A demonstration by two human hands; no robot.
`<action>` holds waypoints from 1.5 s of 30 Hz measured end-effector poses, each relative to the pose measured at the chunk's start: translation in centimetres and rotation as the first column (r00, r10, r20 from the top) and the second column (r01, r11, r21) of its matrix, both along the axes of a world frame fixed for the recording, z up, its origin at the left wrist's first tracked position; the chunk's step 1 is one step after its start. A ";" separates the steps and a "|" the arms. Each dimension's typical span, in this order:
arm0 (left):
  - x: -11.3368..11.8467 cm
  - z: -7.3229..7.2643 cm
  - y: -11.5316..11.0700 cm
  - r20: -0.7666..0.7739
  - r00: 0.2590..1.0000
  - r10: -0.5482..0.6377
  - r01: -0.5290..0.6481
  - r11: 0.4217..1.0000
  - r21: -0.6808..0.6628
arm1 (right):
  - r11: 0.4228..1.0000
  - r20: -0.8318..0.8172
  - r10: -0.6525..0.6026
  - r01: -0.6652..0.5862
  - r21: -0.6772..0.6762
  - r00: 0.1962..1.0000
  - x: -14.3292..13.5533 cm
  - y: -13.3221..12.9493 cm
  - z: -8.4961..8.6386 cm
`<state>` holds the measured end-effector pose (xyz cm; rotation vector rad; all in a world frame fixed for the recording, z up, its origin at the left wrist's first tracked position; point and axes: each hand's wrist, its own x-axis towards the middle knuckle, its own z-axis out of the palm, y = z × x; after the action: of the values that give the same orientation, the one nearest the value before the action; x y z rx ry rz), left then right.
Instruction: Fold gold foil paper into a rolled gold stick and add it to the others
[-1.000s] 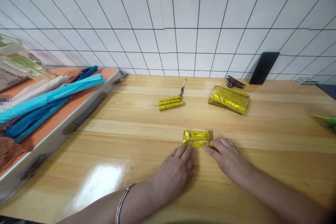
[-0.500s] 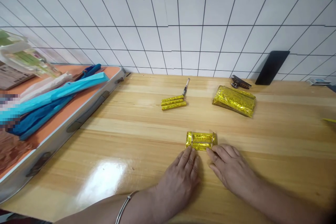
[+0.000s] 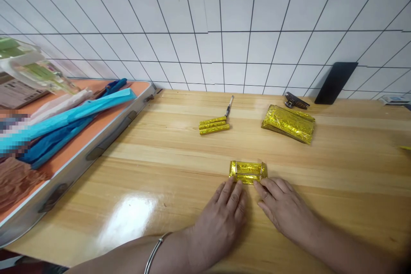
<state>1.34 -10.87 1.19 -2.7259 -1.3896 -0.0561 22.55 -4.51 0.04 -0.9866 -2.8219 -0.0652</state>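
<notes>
A small folded piece of gold foil paper (image 3: 248,168) lies flat on the wooden table (image 3: 180,154), its ends and near edge folded inward. The fingertips of my left hand (image 3: 221,218) rest at its near left corner, fingers stretched out. My right hand (image 3: 284,205) touches the near right corner with its fingers spread low over the wood. Farther back are several thin gold rolls (image 3: 214,126) with a pen (image 3: 229,106) beside them. To the right sits a stack of gold foil sheets (image 3: 288,123).
A black hair clip (image 3: 296,101) lies behind the stack, and a black phone-like slab (image 3: 336,83) leans on the tiled wall. At the left, an orange-lined tray (image 3: 109,139) holds blue and pink material, a box and a plastic container.
The whole view has shifted slightly, so things appear a little farther right. Both hands stay at the near edge of the folded foil, with hardly any movement.
</notes>
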 end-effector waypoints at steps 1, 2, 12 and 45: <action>0.0 0.2 0.0 0.006 0.999 0.034 -0.034 0.999 -0.013 | 1.000 0.004 0.000 0.001 -0.003 1.000 0.0 0.0 0.0; 0.0 0.5 0.0 0.015 0.998 0.069 -0.068 0.997 -0.028 | 1.000 0.007 -0.001 0.001 -0.005 1.000 0.0 0.0 0.1; -0.4 1.2 0.7 0.117 0.989 0.085 -0.066 0.984 -0.163 | 0.999 0.018 0.002 -0.001 -0.043 1.000 0.0 0.1 0.1; -1.2 0.3 0.8 0.025 1.000 0.005 -0.004 0.998 -0.055 | 0.993 -0.036 0.115 -0.115 0.004 0.993 2.5 1.0 0.4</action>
<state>0.09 -10.08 1.52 -2.7759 -1.4244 -0.0530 25.02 -3.50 0.41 -0.8149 -2.8387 -0.0363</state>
